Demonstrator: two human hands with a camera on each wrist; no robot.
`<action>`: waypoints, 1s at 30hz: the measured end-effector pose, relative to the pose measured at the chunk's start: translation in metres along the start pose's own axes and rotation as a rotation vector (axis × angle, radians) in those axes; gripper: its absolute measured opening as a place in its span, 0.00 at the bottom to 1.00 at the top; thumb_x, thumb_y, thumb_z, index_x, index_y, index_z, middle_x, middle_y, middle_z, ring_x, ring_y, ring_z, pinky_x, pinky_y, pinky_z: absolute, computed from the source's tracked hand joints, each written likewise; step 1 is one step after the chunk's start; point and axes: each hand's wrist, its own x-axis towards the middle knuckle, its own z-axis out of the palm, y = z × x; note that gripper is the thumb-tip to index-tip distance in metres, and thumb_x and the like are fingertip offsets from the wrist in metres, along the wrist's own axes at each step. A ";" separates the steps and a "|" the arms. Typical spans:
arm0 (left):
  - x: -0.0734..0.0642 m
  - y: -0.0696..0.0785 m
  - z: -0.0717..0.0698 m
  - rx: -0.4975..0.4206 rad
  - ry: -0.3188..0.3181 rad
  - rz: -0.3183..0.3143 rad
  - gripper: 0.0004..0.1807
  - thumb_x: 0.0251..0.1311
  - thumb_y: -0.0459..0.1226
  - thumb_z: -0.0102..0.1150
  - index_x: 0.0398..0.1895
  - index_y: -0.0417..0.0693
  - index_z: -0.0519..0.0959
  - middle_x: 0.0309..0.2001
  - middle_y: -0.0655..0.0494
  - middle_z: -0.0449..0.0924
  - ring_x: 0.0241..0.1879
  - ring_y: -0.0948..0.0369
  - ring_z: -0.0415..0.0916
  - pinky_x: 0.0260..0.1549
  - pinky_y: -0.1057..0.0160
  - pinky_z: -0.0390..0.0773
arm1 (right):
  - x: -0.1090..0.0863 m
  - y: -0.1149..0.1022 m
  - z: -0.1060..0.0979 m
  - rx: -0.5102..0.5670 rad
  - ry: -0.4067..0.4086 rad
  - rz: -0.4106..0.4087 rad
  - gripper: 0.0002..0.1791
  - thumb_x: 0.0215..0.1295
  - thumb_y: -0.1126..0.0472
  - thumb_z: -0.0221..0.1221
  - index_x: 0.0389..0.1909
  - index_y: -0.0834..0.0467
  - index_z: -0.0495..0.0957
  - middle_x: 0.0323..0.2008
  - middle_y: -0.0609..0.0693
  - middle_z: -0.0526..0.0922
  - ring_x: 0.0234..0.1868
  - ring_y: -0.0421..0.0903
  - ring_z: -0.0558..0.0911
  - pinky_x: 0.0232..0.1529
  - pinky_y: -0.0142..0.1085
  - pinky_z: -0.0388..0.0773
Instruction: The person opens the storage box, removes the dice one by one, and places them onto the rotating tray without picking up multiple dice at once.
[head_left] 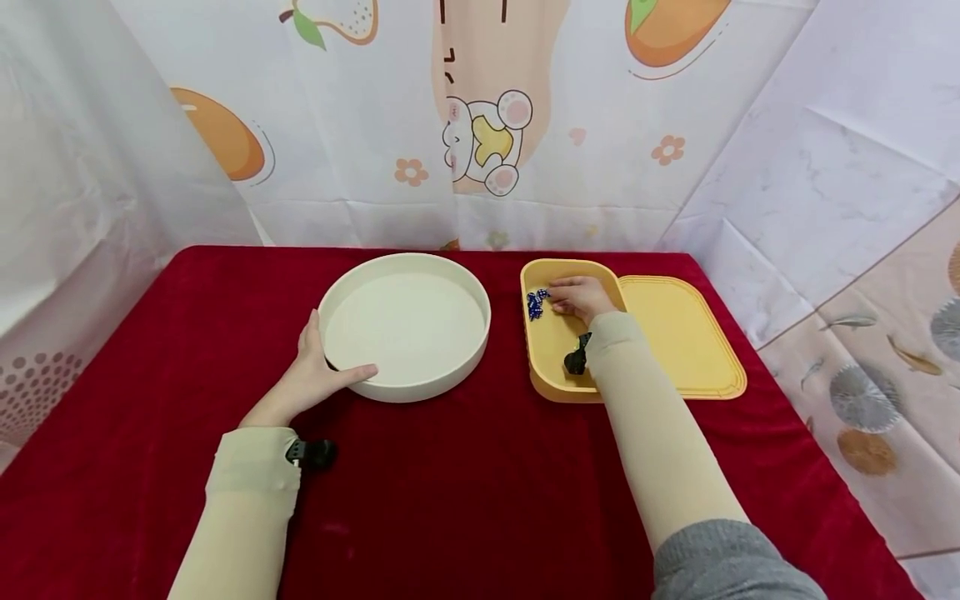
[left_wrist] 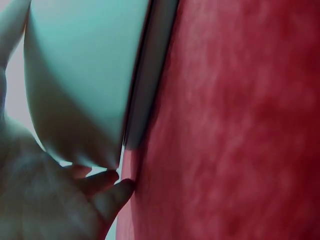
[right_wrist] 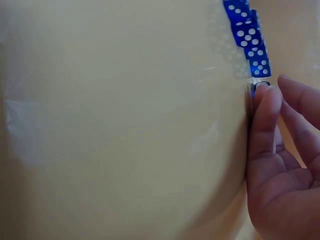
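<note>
My left hand [head_left: 313, 371] holds the round white tray [head_left: 408, 392] at its left front, thumb over the rim and the other fingers along the outer wall. In the left wrist view those fingers [left_wrist: 102, 187] bend at the tray's lower edge. My right hand [head_left: 577, 297] reaches down into a yellow rectangular box [head_left: 555, 393]. Inside it, several blue dice [head_left: 536, 305] with white dots lie against the left side. The right wrist view shows them in a line, and my fingertips pinch the nearest blue die [right_wrist: 261, 86], which is mostly hidden by them.
A yellow lid [head_left: 686, 342] lies flat just right of the box, partly behind my right forearm. Red cloth [head_left: 450, 500] covers the table. A printed curtain [head_left: 585, 183] hangs behind the far edge, and more patterned cloth hangs on both sides.
</note>
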 end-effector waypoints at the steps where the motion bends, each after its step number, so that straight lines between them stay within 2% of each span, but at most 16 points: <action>1: 0.000 -0.001 -0.001 0.004 -0.009 0.000 0.76 0.52 0.58 0.70 0.74 0.46 0.13 0.77 0.38 0.15 0.77 0.35 0.29 0.69 0.31 0.51 | 0.000 0.000 0.000 -0.008 0.002 -0.003 0.26 0.70 0.71 0.56 0.66 0.74 0.66 0.25 0.47 0.83 0.21 0.37 0.80 0.30 0.27 0.81; 8: -0.001 -0.003 -0.002 0.010 -0.039 0.001 0.76 0.52 0.57 0.70 0.74 0.48 0.13 0.77 0.39 0.14 0.77 0.36 0.29 0.68 0.29 0.50 | -0.003 0.002 0.004 -0.054 0.059 -0.007 0.25 0.67 0.72 0.57 0.64 0.72 0.70 0.22 0.45 0.83 0.17 0.36 0.79 0.27 0.25 0.80; 19: -0.002 -0.004 -0.001 -0.038 -0.043 -0.007 0.76 0.51 0.56 0.71 0.74 0.50 0.12 0.78 0.44 0.14 0.78 0.40 0.27 0.70 0.31 0.48 | 0.012 0.016 0.003 -0.172 0.094 -0.050 0.22 0.67 0.68 0.60 0.60 0.71 0.74 0.18 0.40 0.81 0.17 0.34 0.77 0.25 0.23 0.78; 24: -0.003 -0.004 0.000 -0.061 -0.035 -0.004 0.76 0.51 0.55 0.72 0.74 0.49 0.13 0.78 0.42 0.16 0.78 0.40 0.28 0.70 0.31 0.48 | 0.012 0.016 0.003 -0.168 0.092 -0.043 0.22 0.68 0.68 0.60 0.59 0.74 0.73 0.19 0.40 0.81 0.17 0.33 0.78 0.25 0.23 0.79; 30: -0.003 -0.006 -0.002 -0.045 -0.029 -0.006 0.77 0.50 0.56 0.72 0.74 0.50 0.13 0.78 0.41 0.19 0.78 0.39 0.32 0.70 0.32 0.50 | 0.010 0.016 0.002 -0.133 0.063 -0.050 0.22 0.70 0.68 0.57 0.61 0.76 0.71 0.21 0.41 0.81 0.18 0.32 0.78 0.28 0.23 0.80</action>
